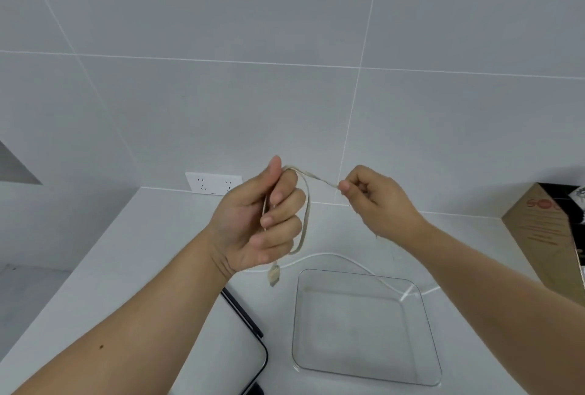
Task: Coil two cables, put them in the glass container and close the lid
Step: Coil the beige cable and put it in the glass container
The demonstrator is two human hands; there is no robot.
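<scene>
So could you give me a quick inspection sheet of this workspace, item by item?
Surface: white counter, against a grey tiled wall.
Job's things: glass container open and empty on the counter; lid lying left of it, partly hidden by the left forearm.
Clutter: cardboard box at the right edge.
Hands: left hand closed around loops of the beige cable; right hand pinching the same cable, stretched between them.
Cables: beige cable's plug dangles below the left hand; white cable lies loose on the counter behind the container.
Surroundings: wall socket above the counter.
</scene>
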